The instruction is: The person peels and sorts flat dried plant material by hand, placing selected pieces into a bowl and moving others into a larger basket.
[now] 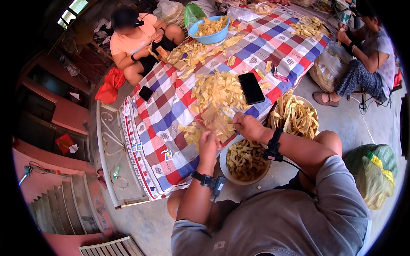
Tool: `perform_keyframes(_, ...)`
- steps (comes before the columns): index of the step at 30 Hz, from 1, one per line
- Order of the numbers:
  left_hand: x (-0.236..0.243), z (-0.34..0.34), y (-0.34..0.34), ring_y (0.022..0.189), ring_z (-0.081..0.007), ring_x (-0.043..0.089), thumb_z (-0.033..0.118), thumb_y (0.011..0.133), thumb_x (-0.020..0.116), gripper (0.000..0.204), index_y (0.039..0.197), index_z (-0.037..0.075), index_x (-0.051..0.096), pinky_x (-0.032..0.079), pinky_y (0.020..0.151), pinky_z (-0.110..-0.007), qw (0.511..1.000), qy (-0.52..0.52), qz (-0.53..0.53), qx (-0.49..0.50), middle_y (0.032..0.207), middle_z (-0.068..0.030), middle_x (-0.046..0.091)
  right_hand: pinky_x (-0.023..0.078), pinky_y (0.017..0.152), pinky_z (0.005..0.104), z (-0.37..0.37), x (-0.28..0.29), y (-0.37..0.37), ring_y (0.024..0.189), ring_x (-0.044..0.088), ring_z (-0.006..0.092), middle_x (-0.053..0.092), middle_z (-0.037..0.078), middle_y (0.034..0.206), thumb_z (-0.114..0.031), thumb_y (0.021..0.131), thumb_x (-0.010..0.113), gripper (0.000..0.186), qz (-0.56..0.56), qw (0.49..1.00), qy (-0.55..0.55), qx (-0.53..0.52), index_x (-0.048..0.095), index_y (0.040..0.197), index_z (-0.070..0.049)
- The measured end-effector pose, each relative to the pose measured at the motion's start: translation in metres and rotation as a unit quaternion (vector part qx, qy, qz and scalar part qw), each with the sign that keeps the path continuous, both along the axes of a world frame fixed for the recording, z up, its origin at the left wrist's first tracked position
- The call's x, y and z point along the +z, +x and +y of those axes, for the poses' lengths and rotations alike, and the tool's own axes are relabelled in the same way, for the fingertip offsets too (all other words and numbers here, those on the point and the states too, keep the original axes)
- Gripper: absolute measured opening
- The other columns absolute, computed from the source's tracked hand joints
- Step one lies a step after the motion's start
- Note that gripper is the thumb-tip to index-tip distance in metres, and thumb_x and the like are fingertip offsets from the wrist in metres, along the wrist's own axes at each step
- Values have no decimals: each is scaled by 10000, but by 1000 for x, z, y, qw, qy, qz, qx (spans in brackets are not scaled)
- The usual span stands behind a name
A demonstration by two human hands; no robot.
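Yellow strips (220, 90) lie heaped beyond left hand (209, 144) and right hand (248, 126), fingers (239, 120) curled, their grip unclear.

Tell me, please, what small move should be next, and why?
Perhaps move the left hand toward the right hand, over the white bowl: the hands are apart, and the bowl, with curled pieces in it, stands close to both, so it could catch anything dropped. Whether they hold anything is unclear.

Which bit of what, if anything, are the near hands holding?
Can't tell: the left hand and right hand are near yellowish pieces, but anything pinched is too small to see.
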State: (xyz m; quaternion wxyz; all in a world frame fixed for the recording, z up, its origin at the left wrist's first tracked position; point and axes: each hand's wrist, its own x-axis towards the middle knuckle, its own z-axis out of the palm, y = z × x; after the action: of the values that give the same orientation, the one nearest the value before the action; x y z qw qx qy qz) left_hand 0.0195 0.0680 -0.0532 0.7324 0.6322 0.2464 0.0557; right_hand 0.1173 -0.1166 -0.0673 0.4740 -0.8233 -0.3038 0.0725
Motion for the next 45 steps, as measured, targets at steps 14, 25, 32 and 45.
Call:
perform_keyframes(14,47,-24,-27,945,-138,627,276,1012,532,321,848,10,606,463,889,-278,960,18,42,-278,1031,-99,694,476,699,254,-53,64,-29,799,566,85,625,19,912,22,923,590,323,115,988,80,59,484,1226,-15)
perform_keyframes(25,64,-68,-33,867,-67,577,220,976,608,248,1039,13,729,457,792,-237,913,54,-35,-403,896,3,676,497,637,215,-60,89,-32,722,597,65,637,-8,841,-13,927,638,197,340,910,224,79,569,1111,-28)
perform_keyframes(32,76,-57,-28,792,-71,548,310,1000,567,346,1072,3,709,452,720,-234,931,95,-62,-346,917,-14,649,490,558,203,-72,108,-29,637,603,62,640,6,777,-66,939,641,111,280,950,133,37,583,1027,-31)
perform_keyframes(45,72,-55,-29,850,-112,609,285,1028,503,389,1229,-20,637,464,798,-254,973,-112,-74,-187,935,-55,666,533,642,226,-62,96,-61,776,652,85,674,27,964,-53,989,555,82,338,900,217,170,537,1067,-70)
